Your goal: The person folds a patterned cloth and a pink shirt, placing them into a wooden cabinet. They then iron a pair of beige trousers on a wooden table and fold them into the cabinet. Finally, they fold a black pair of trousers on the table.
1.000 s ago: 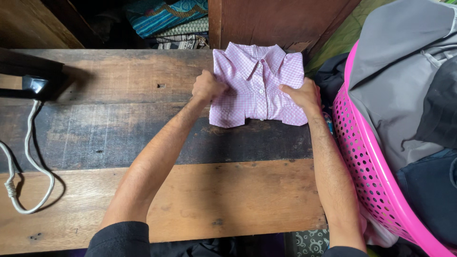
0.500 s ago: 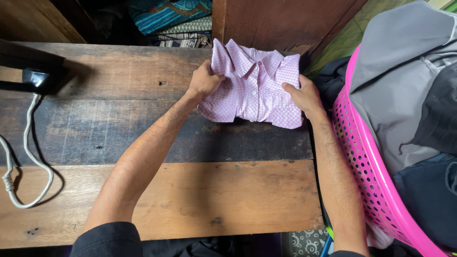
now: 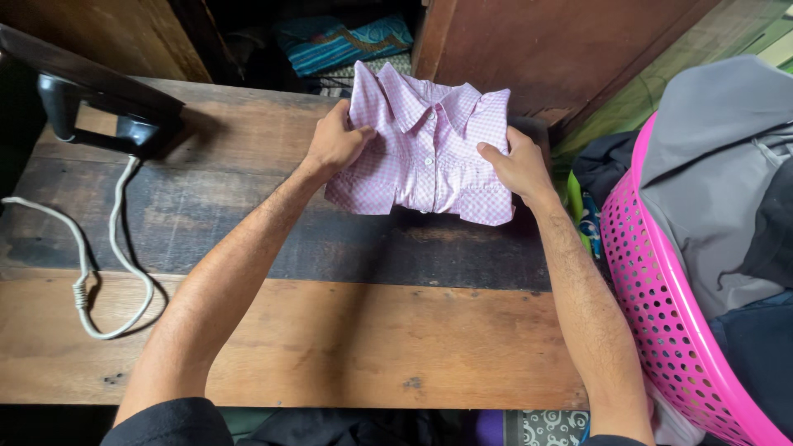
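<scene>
Folded shirt [image 3: 425, 161], pink-and-white check, lies at the far side of the worktop [image 3: 347, 330], right of centre, collar toward the far edge and buttoned front facing up. Its long axis runs left to right across the worktop, square to the person's forearms. Its far edge appears raised slightly off the boards, though the gap beneath cannot be confirmed.

The shirt sits directly ahead of both hands, held between them; neither hand is appreciably nearer, as each is in contact with its own side of the bundle.

Left hand [image 3: 334, 142]: closed around the left edge of the shirt near the collar, thumb on top of the cloth, fingers curled under and out of sight. Right hand [image 3: 519, 165]: closed on the right edge, thumb pressed on the upper face beside the pocket area, remaining fingers hidden behind the fold. Both grips look firm; neither hand is spread flat.

Surroundings: a black clothes iron [image 3: 107, 107] stands at the far left corner, well apart from the shirt, with its pale cord [image 3: 116, 248] looped over the left of the worktop. A pink perforated laundry basket [image 3: 661, 289] stands off the right end, loaded with grey and dark garments [image 3: 710, 182]. Folded patterned textiles [image 3: 343, 41] lie on a shelf beyond the far edge.
</scene>
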